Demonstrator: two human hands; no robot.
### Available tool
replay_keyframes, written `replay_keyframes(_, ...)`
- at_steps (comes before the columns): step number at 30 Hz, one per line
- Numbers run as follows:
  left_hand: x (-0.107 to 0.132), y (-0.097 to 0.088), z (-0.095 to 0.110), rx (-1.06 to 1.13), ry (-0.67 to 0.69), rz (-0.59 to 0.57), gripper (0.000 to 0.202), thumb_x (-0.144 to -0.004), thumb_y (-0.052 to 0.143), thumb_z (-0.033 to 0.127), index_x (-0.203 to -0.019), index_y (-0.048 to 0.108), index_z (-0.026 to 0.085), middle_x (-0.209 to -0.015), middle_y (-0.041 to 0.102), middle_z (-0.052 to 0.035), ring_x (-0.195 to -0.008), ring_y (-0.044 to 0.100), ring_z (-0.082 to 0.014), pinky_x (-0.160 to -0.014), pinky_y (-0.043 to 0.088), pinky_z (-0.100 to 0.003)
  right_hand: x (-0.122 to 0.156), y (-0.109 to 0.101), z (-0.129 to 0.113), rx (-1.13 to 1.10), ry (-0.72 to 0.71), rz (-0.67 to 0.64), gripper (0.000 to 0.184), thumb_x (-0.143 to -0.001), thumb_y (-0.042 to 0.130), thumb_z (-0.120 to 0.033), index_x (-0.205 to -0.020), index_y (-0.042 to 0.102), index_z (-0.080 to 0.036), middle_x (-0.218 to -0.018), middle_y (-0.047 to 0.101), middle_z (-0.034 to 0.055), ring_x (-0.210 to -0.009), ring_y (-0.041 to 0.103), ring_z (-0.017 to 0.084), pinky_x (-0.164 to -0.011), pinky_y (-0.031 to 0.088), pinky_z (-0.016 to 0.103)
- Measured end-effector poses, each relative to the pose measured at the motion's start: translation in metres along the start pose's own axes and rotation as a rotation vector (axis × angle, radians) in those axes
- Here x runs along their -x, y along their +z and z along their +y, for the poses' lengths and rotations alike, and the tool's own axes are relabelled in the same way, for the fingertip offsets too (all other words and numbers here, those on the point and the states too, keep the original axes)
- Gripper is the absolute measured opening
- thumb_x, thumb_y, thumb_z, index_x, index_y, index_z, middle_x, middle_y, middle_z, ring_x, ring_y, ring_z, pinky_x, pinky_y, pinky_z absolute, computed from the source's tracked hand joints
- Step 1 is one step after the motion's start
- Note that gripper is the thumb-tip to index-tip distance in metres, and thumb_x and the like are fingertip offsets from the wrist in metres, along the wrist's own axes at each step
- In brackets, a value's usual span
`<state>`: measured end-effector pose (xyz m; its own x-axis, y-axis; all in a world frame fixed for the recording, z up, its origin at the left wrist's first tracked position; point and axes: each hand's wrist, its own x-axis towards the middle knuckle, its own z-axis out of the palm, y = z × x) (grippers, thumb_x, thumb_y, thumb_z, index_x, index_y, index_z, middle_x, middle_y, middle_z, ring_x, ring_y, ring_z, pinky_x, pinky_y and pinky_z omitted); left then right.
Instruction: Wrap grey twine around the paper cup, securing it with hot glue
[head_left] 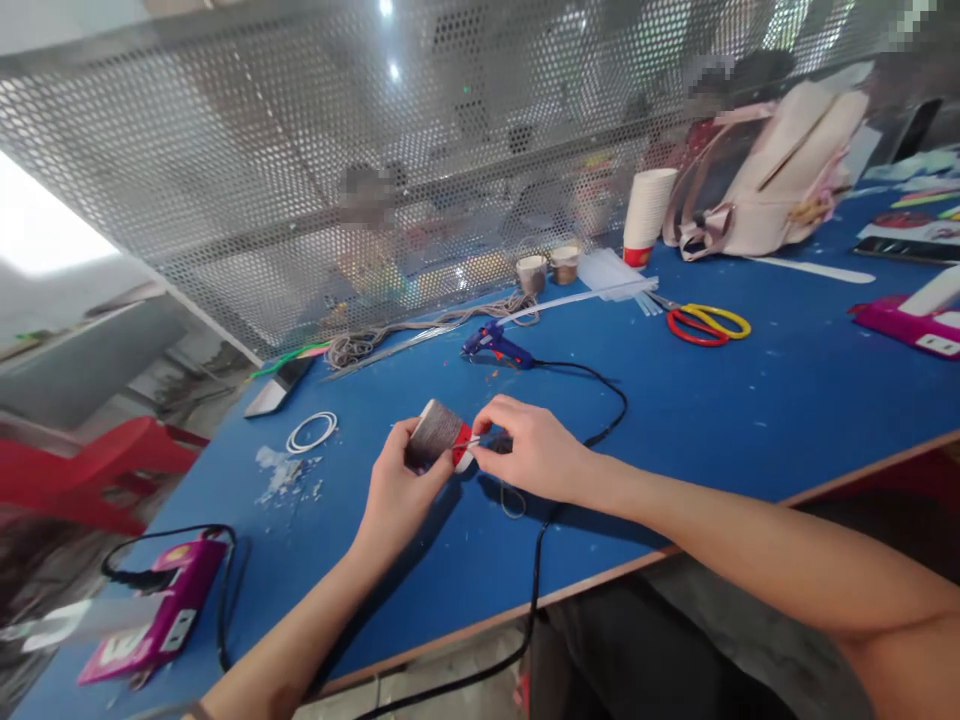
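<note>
My left hand (411,480) is closed around a paper cup (436,432), which lies tilted on its side above the table. Grey cord covers much of the cup, while a red and white band stays bare near its right end. Beside that end, my right hand (534,450) pinches a thin grey cord (514,500), and a loop of it hangs below the fingers. Behind the hands lies a blue glue gun (499,345), its black cable running off to the right.
Scissors (705,322), stacked paper cups (646,215), two cord-wrapped cups (532,274) and a bundle of cord (352,348) lie toward the back. A pink bag (780,180) stands back right. Power strips (161,610) sit at both sides. A perforated metal screen (300,200) borders the table.
</note>
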<state>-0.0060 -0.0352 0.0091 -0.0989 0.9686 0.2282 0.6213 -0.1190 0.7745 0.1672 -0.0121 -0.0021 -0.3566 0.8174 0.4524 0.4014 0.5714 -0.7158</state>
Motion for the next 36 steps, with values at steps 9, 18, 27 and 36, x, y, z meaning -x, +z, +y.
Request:
replay_keyframes(9,0.0036,-0.0027,0.0069,0.112,-0.074,-0.079,0.033,-0.064,0.065,0.035,-0.091,0.058,0.017,-0.078,0.061,0.0014,-0.070,0.054,-0.0149,-0.064,0.045,-0.026,0.0012,0.0007,0.0043,0.211,-0.221,-0.012,0.009,-0.086,0.060,-0.018,-0.083,0.068,-0.018,-0.080,0.063,0.0032,-0.076,0.056,0.015,-0.067,0.039,0.026)
replay_keyframes(18,0.0044,-0.0038,0.0061,0.206,-0.080,-0.135,0.030,-0.065,0.062,0.032,-0.091,0.058,0.018,-0.079,0.059,0.0016,-0.071,0.053,-0.0147,-0.065,0.045,-0.024,0.0009,0.0045,0.0045,0.242,-0.207,0.076,0.010,-0.087,0.059,-0.019,-0.079,0.064,-0.018,-0.078,0.061,0.0018,-0.074,0.056,0.014,-0.064,0.037,0.025)
replay_keyframes(27,0.0071,-0.0055,0.0081,0.242,-0.080,-0.147,0.029,-0.067,0.061,0.030,-0.093,0.059,0.018,-0.082,0.061,0.0003,-0.075,0.056,-0.0157,-0.068,0.047,-0.025,0.0019,0.0037,0.0018,0.217,-0.155,0.074,0.005,-0.082,0.064,-0.018,-0.076,0.063,-0.019,-0.075,0.061,0.0000,-0.071,0.056,0.013,-0.062,0.035,0.024)
replay_keyframes(36,0.0045,-0.0057,0.0048,0.143,-0.037,-0.094,0.032,-0.063,0.066,0.036,-0.088,0.058,0.018,-0.077,0.061,0.0012,-0.069,0.056,-0.0151,-0.064,0.046,-0.025,0.0016,0.0029,-0.0009,0.177,-0.128,0.078,0.007,-0.081,0.066,-0.020,-0.075,0.063,-0.019,-0.076,0.062,-0.0002,-0.071,0.057,0.013,-0.063,0.037,0.024)
